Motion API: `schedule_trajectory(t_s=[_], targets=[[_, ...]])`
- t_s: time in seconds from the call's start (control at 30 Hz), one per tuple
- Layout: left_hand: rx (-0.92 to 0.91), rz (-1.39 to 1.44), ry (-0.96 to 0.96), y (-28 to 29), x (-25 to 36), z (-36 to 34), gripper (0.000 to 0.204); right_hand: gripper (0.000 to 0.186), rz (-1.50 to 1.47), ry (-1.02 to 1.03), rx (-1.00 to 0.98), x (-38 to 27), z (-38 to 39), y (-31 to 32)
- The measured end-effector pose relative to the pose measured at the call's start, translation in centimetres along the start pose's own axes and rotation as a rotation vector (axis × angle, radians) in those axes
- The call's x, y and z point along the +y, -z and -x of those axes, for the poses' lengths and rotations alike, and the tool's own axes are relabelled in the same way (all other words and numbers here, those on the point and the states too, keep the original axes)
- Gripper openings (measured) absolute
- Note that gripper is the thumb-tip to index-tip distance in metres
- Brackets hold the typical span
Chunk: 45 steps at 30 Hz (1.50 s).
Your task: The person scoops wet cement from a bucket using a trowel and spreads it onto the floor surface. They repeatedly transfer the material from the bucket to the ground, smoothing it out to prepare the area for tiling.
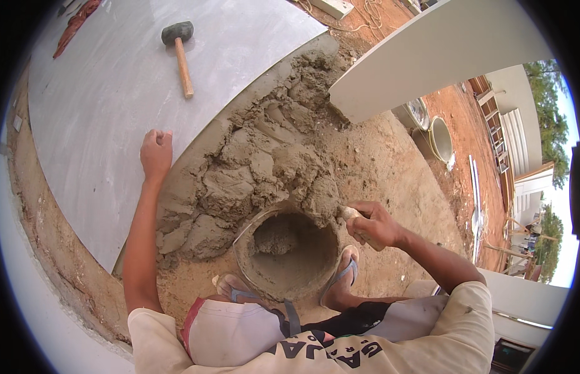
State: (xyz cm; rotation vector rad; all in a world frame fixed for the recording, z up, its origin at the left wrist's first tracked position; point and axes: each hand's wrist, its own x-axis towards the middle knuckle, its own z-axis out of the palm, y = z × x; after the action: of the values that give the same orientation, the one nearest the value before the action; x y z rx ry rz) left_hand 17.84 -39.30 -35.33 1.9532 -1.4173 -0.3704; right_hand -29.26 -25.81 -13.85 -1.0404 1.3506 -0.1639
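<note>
My right hand (378, 225) grips the pale handle of a trowel (350, 214). Its blade is hidden under a lump of wet mortar beside the rim of a bucket. That mortar-smeared bucket (294, 280) stands between my feet, with some mortar inside. Ahead of it, a long heap of wet mortar (258, 159) lies along the edge of a large grey tile (109, 118). My left hand (156, 153) rests on this tile near its edge, fingers curled in, with nothing seen in them. Farther up the tile lies a rubber mallet (182, 62) with a black head and wooden handle.
A pale upright panel (427, 56) juts in at the upper right, close to the mortar's far end. Behind it stand buckets (440, 138) on reddish soil. A reddish-brown cloth-like thing (75, 30) lies on the tile's far left. A white wall (34, 299) borders the left.
</note>
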Motion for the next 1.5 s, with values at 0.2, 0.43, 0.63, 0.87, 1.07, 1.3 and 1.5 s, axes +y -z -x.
schedule_trajectory(t_s=[0.2, 0.43, 0.63, 0.87, 1.07, 1.3, 1.5], targets=[[0.202, -0.446, -0.193, -2.3, -4.4, -8.0, 0.03, 0.016, -0.19, 0.04, 0.179, -4.9, -8.6, -0.5], [0.187, -0.519, -0.177, -3.3, -2.7, -9.2, 0.035, 0.037, -0.46, 0.121, 0.409, -8.6, -18.7, 0.3], [0.165, -0.555, -0.158, -3.2, -3.1, -9.4, 0.034, 0.032, -0.878, 0.286, 0.423, -11.5, -26.2, 2.9], [0.137, -0.532, -0.177, -3.6, -2.5, -9.6, 0.031, 0.022, -1.718, 0.645, 0.029, -13.7, -36.2, 14.5], [0.137, -0.533, -0.17, -2.8, -3.0, -9.6, 0.027, 0.023, -1.464, 0.574, 0.305, -12.2, -37.3, 13.5], [0.086, -0.514, -0.126, -3.4, -2.6, -9.6, 0.025, 0.019, -0.975, 0.361, 0.906, -12.3, -37.5, 10.6], [0.118, -0.542, -0.179, -3.2, -3.4, -9.6, 0.024, 0.025, -1.071, 0.217, 0.97, -10.7, -41.5, 11.5]])
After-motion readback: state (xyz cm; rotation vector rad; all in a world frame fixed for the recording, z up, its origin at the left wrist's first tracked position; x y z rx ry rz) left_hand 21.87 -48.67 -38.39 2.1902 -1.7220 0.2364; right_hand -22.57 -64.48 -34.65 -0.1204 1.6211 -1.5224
